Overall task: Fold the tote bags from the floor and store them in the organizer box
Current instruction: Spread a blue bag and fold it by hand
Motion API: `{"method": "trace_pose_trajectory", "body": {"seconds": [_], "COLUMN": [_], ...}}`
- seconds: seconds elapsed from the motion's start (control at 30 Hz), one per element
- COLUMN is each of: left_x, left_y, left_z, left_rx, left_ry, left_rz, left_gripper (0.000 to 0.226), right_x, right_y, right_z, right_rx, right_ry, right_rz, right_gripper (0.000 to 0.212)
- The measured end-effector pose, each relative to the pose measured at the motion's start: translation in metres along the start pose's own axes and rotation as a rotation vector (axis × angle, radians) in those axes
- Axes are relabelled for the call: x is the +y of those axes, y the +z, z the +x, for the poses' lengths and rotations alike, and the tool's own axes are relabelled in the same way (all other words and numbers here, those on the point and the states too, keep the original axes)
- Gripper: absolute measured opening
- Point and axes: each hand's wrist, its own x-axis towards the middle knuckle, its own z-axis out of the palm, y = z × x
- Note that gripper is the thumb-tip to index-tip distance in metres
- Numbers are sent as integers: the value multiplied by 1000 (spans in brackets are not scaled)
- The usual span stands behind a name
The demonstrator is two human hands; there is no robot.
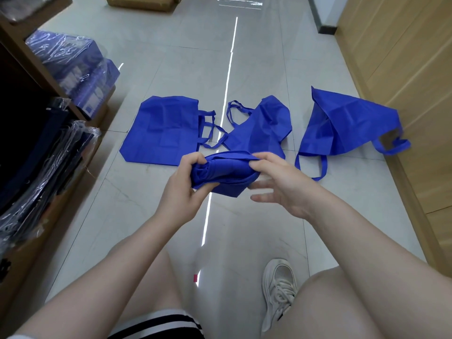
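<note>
A folded blue tote bag [226, 173] is held in the air between both hands, above the tiled floor. My left hand [184, 182] grips its left end, fingers curled over the top. My right hand [276, 184] pinches its right edge with thumb and forefinger, the other fingers spread loose below. Three more blue tote bags lie on the floor beyond: a flat one [163, 129] at the left, a crumpled one [263, 124] in the middle, and a rumpled one [342, 123] at the right by the wall. No organizer box can be made out.
Shelves at the left hold plastic-wrapped blue packs [73, 67] and dark wrapped goods [41, 165]. A wooden panel wall [403, 69] runs along the right. A cardboard box [141, 2] stands at the far end. My knees and a white sneaker [278, 289] are below.
</note>
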Motion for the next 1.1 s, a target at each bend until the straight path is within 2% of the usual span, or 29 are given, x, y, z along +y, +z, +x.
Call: {"method": "trace_pose_trajectory", "body": {"seconds": [0.07, 0.2, 0.3, 0.37, 0.47, 0.5, 0.57, 0.63, 0.73, 0.87, 0.97, 1.1], "left_x": [-3, -1, -1, -2, 1, 3, 7, 10, 11, 9, 9, 9], "left_y": [2, 9, 8, 3, -1, -2, -3, -3, -6, -13, -17, -21], "left_z": [-4, -3, 0, 1, 3, 5, 9, 11, 11, 8, 3, -2], "left_rx": [14, 56, -5, -82, -164, -180, -196, -187, -168, -157, -172, -153], "left_ry": [-39, -98, -154, -189, -219, -223, -220, -222, -220, -243, -272, -288], "left_rz": [56, 36, -66, -182, -303, -327, -354, -367, -404, -444, -486, -545], "left_gripper": [39, 47, 49, 49, 47, 45, 43, 43, 44, 44, 46, 50], "right_x": [2, 10, 9, 9, 14, 16, 20, 19, 16, 15, 16, 19], "right_y": [6, 16, 10, 3, -3, -3, -2, -1, 2, 10, 15, 22], "right_z": [-1, 3, 8, 10, 13, 15, 19, 22, 20, 17, 11, 5], "right_rx": [76, 290, 287, 170, -18, -42, -45, -63, -67, 57, 38, -35], "right_ry": [20, -224, -285, -256, -162, -124, -86, -119, -192, -311, -300, -276], "right_rz": [-62, -333, -419, -356, -5, 110, 215, 198, 148, 61, 144, 298], "right_gripper": [19, 24, 26, 24, 15, 13, 22, 27, 23, 23, 21, 30]}}
